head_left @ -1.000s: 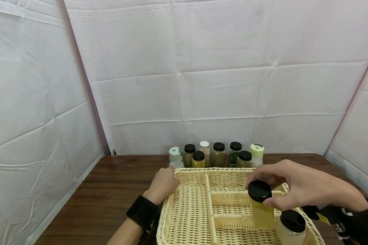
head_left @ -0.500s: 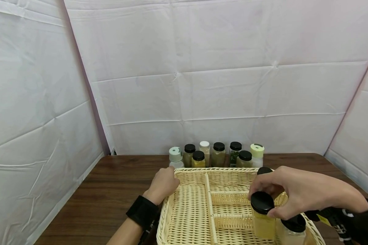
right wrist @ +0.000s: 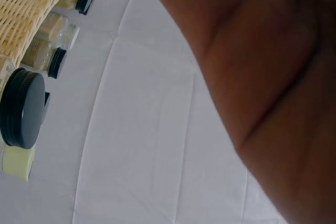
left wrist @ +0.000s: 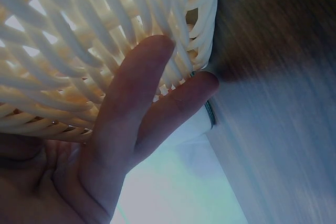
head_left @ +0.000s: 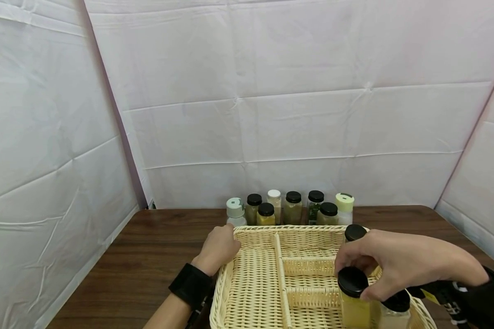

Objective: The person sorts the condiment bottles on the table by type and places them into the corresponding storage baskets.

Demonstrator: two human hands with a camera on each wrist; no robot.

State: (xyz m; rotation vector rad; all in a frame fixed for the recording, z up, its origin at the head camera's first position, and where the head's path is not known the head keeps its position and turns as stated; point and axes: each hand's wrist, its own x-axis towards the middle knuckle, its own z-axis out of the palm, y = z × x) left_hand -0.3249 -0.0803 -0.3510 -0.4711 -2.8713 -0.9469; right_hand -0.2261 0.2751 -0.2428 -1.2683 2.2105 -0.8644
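Observation:
A divided wicker basket [head_left: 253,283] sits on the table in the head view. At its far left corner, my left hand [head_left: 217,249] grips the rim; in the left wrist view two fingers [left wrist: 131,93] lie against the woven outer wall. My right hand [head_left: 407,258] pinches a black-lidded jar [head_left: 354,312] of yellow contents between thumb and fingers, upright in the basket's near right part. Close on its right stands a jar of pale contents [head_left: 395,318], also black-lidded. Behind my right hand shows another black lid [head_left: 355,232], its jar mostly hidden.
Several seasoning jars stand along the basket's far side, among them a pale green-capped bottle [head_left: 235,211], a white-capped jar [head_left: 274,203] and a yellow-green-capped bottle [head_left: 345,208]. The brown table [head_left: 148,265] extends to the left. White sheets [head_left: 304,91] hang behind and at both sides.
My right hand has lowered the yellow jar into the basket, moving slightly nearer and right. The black lid behind that hand has come into view. My left hand keeps its place.

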